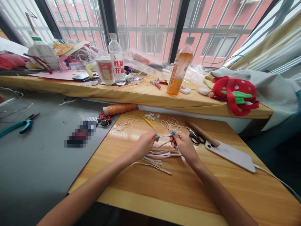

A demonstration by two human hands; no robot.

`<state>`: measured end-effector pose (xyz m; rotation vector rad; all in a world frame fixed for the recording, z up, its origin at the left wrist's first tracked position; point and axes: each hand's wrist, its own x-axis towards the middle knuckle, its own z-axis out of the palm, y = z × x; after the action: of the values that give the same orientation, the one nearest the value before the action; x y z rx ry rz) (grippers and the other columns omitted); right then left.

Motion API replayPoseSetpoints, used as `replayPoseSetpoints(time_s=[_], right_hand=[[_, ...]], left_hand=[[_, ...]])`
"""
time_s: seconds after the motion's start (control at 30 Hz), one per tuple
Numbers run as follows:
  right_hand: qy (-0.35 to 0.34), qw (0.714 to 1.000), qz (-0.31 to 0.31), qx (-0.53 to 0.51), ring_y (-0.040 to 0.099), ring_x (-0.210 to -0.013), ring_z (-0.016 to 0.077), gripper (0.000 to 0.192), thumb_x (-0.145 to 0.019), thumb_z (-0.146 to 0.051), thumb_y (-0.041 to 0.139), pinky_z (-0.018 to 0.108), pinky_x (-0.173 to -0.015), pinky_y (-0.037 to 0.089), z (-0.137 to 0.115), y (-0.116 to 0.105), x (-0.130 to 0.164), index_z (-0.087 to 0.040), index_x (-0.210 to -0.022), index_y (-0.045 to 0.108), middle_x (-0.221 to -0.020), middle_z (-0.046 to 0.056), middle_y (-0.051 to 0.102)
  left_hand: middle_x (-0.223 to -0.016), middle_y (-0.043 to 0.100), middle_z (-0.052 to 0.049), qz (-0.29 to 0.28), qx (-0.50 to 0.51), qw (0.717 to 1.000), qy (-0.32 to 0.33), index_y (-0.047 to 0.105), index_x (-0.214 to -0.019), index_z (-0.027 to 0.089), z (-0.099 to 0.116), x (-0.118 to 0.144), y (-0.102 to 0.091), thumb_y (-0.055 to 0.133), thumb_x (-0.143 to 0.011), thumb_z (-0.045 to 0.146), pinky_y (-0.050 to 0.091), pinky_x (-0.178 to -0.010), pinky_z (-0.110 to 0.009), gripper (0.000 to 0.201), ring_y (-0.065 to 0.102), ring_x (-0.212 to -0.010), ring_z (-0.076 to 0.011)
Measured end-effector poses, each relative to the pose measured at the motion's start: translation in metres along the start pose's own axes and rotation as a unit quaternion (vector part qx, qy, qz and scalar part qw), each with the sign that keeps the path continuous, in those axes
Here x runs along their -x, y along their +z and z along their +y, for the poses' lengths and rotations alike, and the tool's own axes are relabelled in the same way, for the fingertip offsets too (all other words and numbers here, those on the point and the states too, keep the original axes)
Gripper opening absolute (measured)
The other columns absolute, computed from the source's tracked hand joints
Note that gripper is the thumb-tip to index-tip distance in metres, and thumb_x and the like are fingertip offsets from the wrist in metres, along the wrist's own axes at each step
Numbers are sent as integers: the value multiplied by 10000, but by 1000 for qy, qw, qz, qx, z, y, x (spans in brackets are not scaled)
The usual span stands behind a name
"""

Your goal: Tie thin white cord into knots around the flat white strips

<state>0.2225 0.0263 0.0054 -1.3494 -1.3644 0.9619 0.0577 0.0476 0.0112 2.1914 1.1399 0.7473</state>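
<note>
Head view: both hands hover just above the wooden table (pixel 192 194), pinching one thin white strip (pixel 166 135) between them; the left hand (pixel 144 145) closes its fingertips on the strip's left end and the right hand (pixel 184 145) closes on its right end, so the strip runs level between them. It is narrow, pale and flat. Directly beneath lies a loose pile of white strips (pixel 156 158) on the glossy light-wood tabletop. Black-handled scissors (pixel 195 137), a white phone (pixel 231 154) and a coil of white cord (pixel 171 124) lie near. Behind, a yellow-covered sill (pixel 131 92) holds an orange drink bottle (pixel 178 69) before barred windows.
</note>
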Motion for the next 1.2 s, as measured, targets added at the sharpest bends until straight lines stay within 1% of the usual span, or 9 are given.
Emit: replayPoseSetpoints(time_s=[0.13,0.33,0.53,0.67,0.8,0.9,1.03,1.13,1.2], right_hand=[[33,992,-3,-118,466,-406,76,372,-642,-510,565,198,-369,350,-2,-2,-3,-141,-647,518,-536,-15,523],[66,973,20,-220,526,-492,75,328,-564,-398,678,190,-451,422,-5,-5,-3,-135,-719,560,-621,6,584],[60,971,36,-228,542,-503,82,319,-579,-410,665,203,-497,457,-4,2,-1,-138,-708,561,-599,11,593],[32,984,43,-171,559,-511,104,305,-626,-427,621,234,-508,472,0,-2,-3,-145,-724,559,-615,17,592],[24,995,24,-95,572,-536,133,284,-668,-420,565,269,-517,473,4,-12,-9,-149,-751,556,-633,26,587],[-5,1000,23,19,586,-647,164,218,-722,-362,497,305,-608,468,2,-16,-9,-157,-757,563,-692,42,600],[-80,978,-5,195,569,-746,175,156,-748,-276,484,327,-718,436,-9,-13,-1,-177,-820,581,-816,50,615],[-167,956,6,240,536,-891,190,269,-745,-256,513,338,-801,409,-18,-10,5,-178,-1001,539,-1000,82,563],[-220,940,13,261,481,-1003,206,351,-741,-268,537,352,-868,368,-21,-8,8,-172,-1078,510,-1077,101,524]], left_hand=[[-631,531,-11,9,-21,1000,7,536,-691,150,-9,-2,-2,325,-817,203,325,-561,-204,252,460,-603,-118],[-670,532,-21,39,23,997,55,572,-716,132,-18,-6,-5,356,-792,154,351,-609,-200,230,476,-644,-110],[-516,437,32,44,62,997,-2,555,-702,126,-17,-6,-8,312,-792,129,319,-499,-175,259,414,-479,-72],[-488,413,47,35,87,996,-5,552,-699,128,-20,-7,-13,322,-801,162,309,-471,-168,254,392,-441,-62],[-510,426,53,18,102,995,13,558,-793,142,-22,-6,-11,374,-796,196,306,-455,-162,191,390,-437,-56],[-580,477,42,45,133,990,9,521,-854,143,-19,-4,-9,406,-790,208,317,-449,-158,147,406,-444,-49],[-588,474,38,97,204,974,-6,515,-793,143,-9,-1,-12,459,-770,252,323,-419,-156,124,403,-422,-41],[-557,461,43,98,248,964,-12,520,-756,143,-3,-1,-16,463,-772,282,303,-383,-154,152,381,-382,-33],[-530,446,48,89,248,965,-9,517,-715,141,-2,-1,-18,465,-774,303,292,-376,-152,180,371,-374,-30]])
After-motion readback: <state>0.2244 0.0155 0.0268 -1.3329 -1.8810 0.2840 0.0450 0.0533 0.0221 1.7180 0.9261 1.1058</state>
